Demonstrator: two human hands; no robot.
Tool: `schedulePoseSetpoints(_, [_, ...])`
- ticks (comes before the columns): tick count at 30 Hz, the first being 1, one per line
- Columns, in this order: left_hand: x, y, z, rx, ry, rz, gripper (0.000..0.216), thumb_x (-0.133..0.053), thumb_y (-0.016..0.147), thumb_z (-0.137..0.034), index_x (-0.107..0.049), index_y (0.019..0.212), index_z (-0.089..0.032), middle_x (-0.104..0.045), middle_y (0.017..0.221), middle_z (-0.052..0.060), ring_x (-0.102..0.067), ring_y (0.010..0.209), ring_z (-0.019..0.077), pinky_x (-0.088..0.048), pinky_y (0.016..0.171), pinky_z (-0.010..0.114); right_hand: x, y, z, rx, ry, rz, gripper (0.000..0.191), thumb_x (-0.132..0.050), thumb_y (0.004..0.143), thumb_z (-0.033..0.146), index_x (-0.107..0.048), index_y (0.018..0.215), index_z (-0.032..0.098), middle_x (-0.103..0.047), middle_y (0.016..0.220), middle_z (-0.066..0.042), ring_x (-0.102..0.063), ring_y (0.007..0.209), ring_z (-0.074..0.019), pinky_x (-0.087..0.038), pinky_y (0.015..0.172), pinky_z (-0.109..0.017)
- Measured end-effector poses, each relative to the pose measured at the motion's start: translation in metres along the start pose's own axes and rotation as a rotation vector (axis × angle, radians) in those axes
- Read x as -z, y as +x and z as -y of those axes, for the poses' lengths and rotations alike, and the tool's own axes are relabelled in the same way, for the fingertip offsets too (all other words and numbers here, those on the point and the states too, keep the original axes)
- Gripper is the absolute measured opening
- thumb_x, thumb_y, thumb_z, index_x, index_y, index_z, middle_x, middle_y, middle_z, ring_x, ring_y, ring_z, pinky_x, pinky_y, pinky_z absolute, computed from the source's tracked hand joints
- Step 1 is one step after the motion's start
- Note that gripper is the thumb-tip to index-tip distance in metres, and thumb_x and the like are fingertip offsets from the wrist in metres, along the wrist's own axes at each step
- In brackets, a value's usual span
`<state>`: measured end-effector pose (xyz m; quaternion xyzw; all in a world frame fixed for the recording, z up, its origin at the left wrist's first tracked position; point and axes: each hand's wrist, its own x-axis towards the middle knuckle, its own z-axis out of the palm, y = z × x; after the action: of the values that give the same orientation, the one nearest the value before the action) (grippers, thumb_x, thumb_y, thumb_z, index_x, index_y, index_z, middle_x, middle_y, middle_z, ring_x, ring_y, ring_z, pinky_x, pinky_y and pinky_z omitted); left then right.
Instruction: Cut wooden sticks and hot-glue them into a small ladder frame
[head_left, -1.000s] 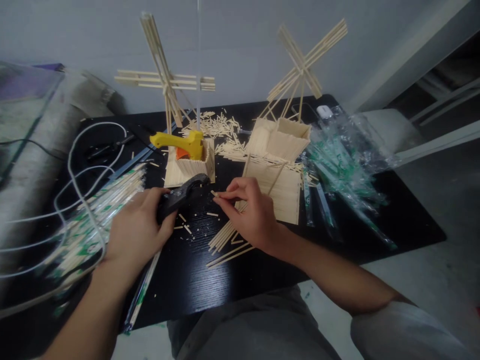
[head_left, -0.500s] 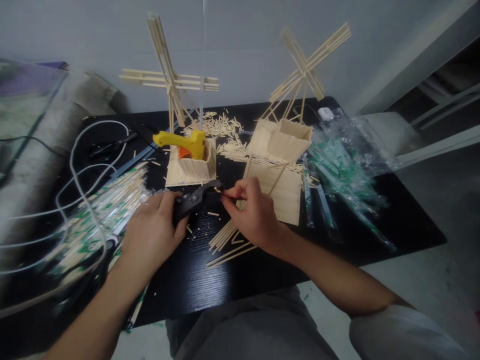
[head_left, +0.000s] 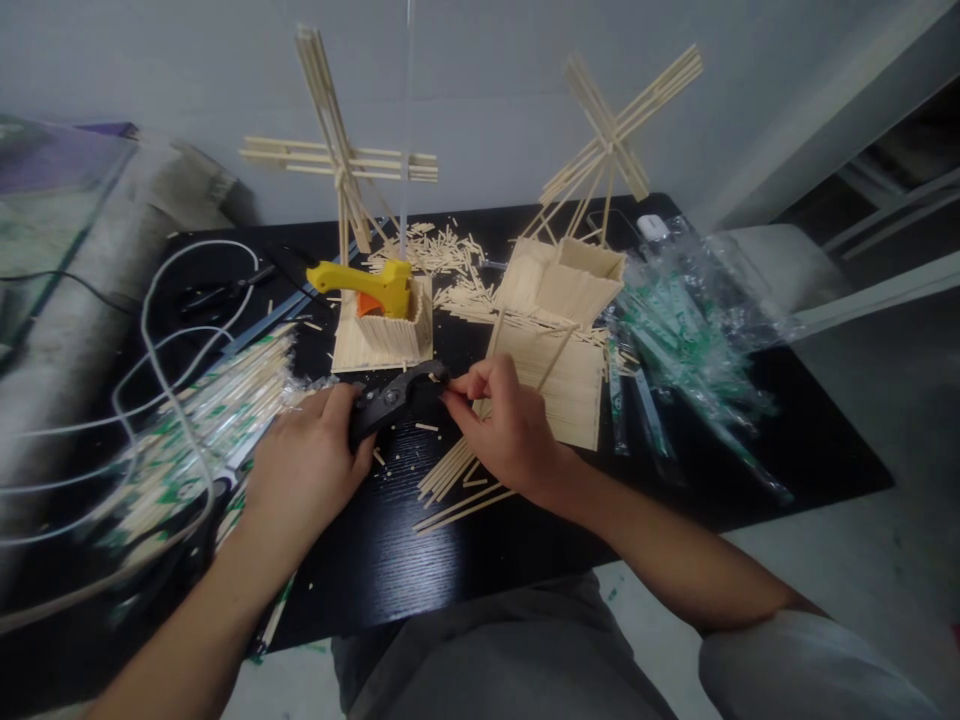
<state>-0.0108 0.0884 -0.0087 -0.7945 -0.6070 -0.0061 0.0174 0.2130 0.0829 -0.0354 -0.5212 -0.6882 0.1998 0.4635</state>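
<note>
My left hand (head_left: 304,470) is closed around the handles of black cutting pliers (head_left: 394,393), whose jaws point right over the black table (head_left: 390,550). My right hand (head_left: 501,430) pinches a short wooden stick piece (head_left: 454,391) and holds it at the jaws. Loose long sticks (head_left: 454,480) lie on the table just below my right hand. A flat stick panel (head_left: 566,385) lies directly behind that hand.
A yellow glue gun (head_left: 367,285) rests in a small stick box (head_left: 386,335). Two stick windmills (head_left: 337,160) (head_left: 611,130) stand at the back. Wrapped stick bundles (head_left: 195,440) and white cable (head_left: 150,340) lie left; empty plastic wrappers (head_left: 690,330) lie right.
My left hand has brought the pliers right and up until their jaws meet the stick piece in my right hand. The right hand has barely shifted.
</note>
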Motion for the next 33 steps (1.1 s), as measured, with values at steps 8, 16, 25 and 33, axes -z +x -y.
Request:
schedulePoseSetpoints(8, [0.003, 0.0, -0.002, 0.035, 0.05, 0.103, 0.016, -0.048, 0.095, -0.033, -0.054, 0.105, -0.022, -0.072, 0.095, 0.011, -0.073, 0.083, 0.0334, -0.04, 0.06, 0.036, -0.002, 0.001, -0.004, 0.026, -0.008, -0.007, 0.024, -0.061, 0.097, 0.021, -0.039, 0.093, 0.028, -0.069, 0.086, -0.002, -0.075, 0.078, -0.0189, -0.06, 0.072, -0.031])
schedulePoseSetpoints(16, [0.009, 0.001, -0.007, 0.111, 0.067, 0.221, 0.017, -0.05, 0.094, -0.031, -0.06, 0.104, -0.021, -0.075, 0.09, 0.011, -0.073, 0.078, 0.0331, -0.038, 0.06, 0.035, -0.006, -0.002, -0.005, 0.053, 0.002, -0.034, 0.026, -0.064, 0.094, 0.017, -0.04, 0.094, 0.027, -0.066, 0.083, 0.001, -0.073, 0.071, -0.0165, -0.058, 0.067, -0.026])
schedulePoseSetpoints(25, [0.0, 0.006, 0.002, 0.132, 0.031, 0.106, 0.019, -0.054, 0.093, -0.035, -0.065, 0.103, -0.023, -0.076, 0.093, 0.009, -0.072, 0.081, 0.0319, -0.038, 0.06, 0.035, -0.011, 0.0, -0.011, 0.056, 0.053, -0.017, 0.025, -0.072, 0.096, 0.021, -0.047, 0.095, 0.025, -0.067, 0.085, 0.001, -0.073, 0.072, -0.0152, -0.057, 0.068, -0.025])
schedulePoseSetpoints(33, [-0.006, 0.011, 0.017, 0.105, -0.026, -0.129, 0.029, -0.056, 0.095, -0.046, -0.07, 0.104, -0.022, -0.07, 0.102, 0.01, -0.068, 0.093, 0.0311, -0.038, 0.061, 0.035, -0.015, 0.001, -0.012, 0.08, -0.159, 0.296, 0.019, -0.076, 0.096, 0.017, -0.059, 0.087, 0.02, -0.07, 0.084, -0.003, -0.07, 0.076, -0.0181, -0.054, 0.072, -0.028])
